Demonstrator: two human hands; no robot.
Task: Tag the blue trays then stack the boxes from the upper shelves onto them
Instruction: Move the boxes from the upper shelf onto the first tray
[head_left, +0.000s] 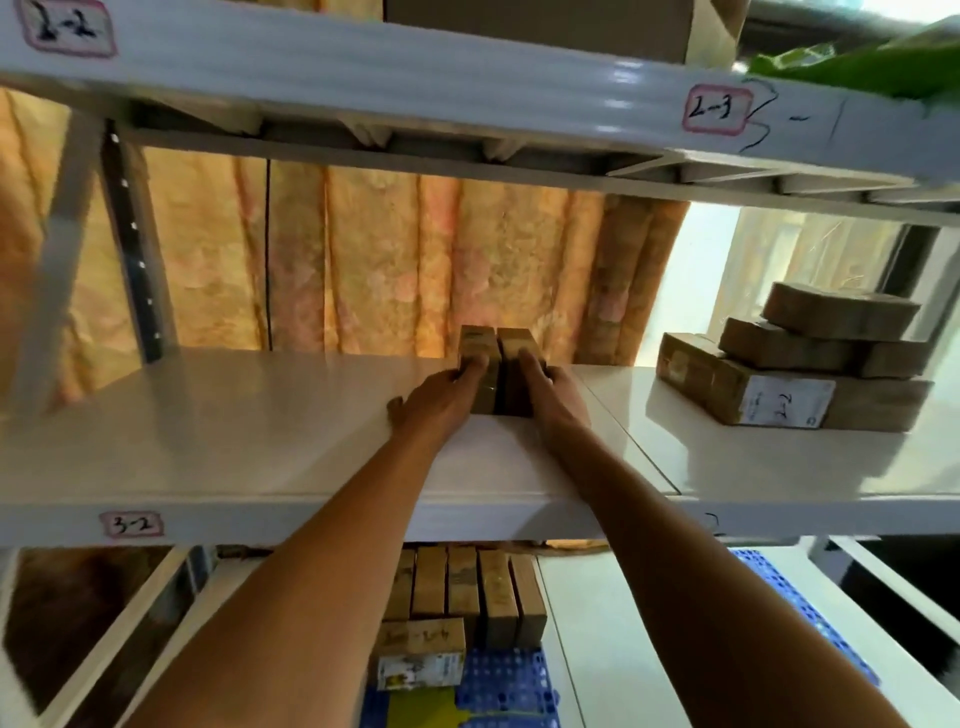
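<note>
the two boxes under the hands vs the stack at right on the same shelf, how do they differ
The two boxes stand side by side, touching, one hand on each: left hand, right hand. The stack lies flat in loose, skewed layers, untouched. Its bottom box shows a white label; the pair shows none. All are brown cardboard on the shelf.

Two hands (441, 397), two boxes (498, 371) (upright).

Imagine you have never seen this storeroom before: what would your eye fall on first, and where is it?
Most striking are the two bare arms reaching up the middle, the left hand and right hand clasping two upright brown boxes at the back of the white shelf tagged 3-2. To the right sits a loose pile of taped boxes. Below, more boxes stand in a row on a blue tray.
</note>
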